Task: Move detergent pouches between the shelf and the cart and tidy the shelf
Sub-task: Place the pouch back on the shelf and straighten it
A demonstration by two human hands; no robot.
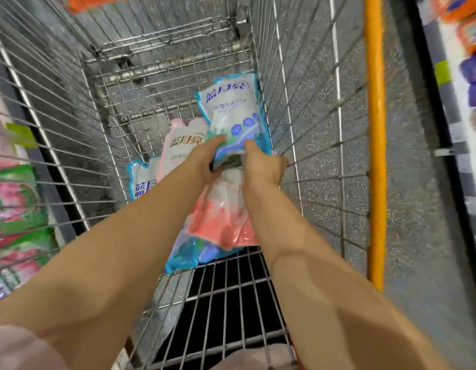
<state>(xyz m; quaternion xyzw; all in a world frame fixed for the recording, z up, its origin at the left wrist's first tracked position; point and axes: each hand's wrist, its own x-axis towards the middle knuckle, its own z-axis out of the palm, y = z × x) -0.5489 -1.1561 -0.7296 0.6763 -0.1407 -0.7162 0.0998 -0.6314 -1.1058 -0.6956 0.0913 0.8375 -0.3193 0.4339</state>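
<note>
Mid-task, I judge: my left hand (205,160) and right hand (265,165) each pinch the lower edge of a blue pouch (231,110) inside the cart (311,116) (several other pouches lie there), so moving and tidying seem unfinished.

Inside the cart (311,134), left hand (205,162) and right hand (265,166) hold the near end of a pouch (233,110) lying beyond them. Second pouch (223,217): beneath both hands. Third pouch (182,145): left of the left hand.
</note>
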